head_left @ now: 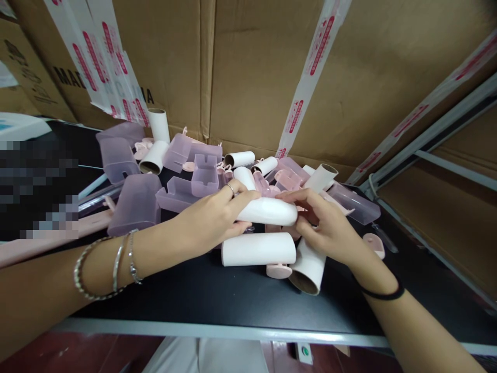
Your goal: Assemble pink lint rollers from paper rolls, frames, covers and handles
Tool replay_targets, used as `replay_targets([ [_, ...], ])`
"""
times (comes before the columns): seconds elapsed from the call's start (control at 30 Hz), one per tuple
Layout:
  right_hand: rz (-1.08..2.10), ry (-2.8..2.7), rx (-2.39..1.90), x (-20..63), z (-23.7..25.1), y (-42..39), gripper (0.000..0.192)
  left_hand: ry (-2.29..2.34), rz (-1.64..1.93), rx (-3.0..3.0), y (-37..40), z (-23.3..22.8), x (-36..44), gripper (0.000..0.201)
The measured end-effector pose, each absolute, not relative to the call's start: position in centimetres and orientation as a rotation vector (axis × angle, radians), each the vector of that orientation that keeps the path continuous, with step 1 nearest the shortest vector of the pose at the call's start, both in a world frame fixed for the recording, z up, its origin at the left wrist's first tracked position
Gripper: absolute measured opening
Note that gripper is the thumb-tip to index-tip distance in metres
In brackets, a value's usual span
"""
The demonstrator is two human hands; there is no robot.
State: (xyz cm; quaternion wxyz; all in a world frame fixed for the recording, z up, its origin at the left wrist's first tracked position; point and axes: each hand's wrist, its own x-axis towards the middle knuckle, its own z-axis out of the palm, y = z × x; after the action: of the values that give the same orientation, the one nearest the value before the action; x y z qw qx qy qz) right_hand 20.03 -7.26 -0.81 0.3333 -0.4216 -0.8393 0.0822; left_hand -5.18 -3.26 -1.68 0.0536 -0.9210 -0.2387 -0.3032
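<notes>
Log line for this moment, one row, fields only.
left hand: grips white roll | right hand: on same roll's end | below: second white roll on black table | behind: purple covers, cardboard boxes

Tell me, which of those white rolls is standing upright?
The roll at the back left, against the cardboard box, stands on end. The others lie on their sides, including the one both hands hold.

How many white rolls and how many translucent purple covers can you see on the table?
White rolls, including the one both hands hold: 9
Translucent purple covers: about 8; they overlap, so the count is uncertain
Total: about 17
</notes>
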Motion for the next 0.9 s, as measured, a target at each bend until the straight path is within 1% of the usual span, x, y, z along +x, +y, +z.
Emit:
replay_targets([
  [0.13,0.312,-2.185,-1.098,20.4,-0.4,-7.4,0.035,-0.723,-0.907,-2.764,-3.5,-1.6,-5.1,0.045],
  [0.23,0.350,-2.159,-1.137,20.3,-0.6,-7.5,0.035,-0.704,-0.893,-2.707,-3.7,-1.4,-4.9,0.045],
  [0.4,0.404,-2.098,-1.238,19.8,-1.4,-7.4,0.036,-0.613,-0.835,-2.552,-4.2,-1.2,-4.6,0.028],
  [0.53,0.381,-2.070,-1.235,19.5,-1.7,-7.3,0.035,-0.556,-0.821,-2.430,-4.4,-1.2,-4.5,0.023],
  [0.67,0.425,-1.974,-1.123,19.8,-1.6,-6.9,0.031,-0.555,-0.847,-2.434,-3.9,-0.6,-4.9,0.027],
  [0.8,0.588,-1.675,-1.124,19.8,-1.2,-6.6,0.033,-0.757,-1.071,-2.463,-3.3,0.6,-5.2,0.036],
  [0.9,0.742,-1.656,-1.072,18.4,-0.9,-6.7,0.046,-0.802,-1.220,-2.464,-3.4,0.8,-4.5,0.039],
])
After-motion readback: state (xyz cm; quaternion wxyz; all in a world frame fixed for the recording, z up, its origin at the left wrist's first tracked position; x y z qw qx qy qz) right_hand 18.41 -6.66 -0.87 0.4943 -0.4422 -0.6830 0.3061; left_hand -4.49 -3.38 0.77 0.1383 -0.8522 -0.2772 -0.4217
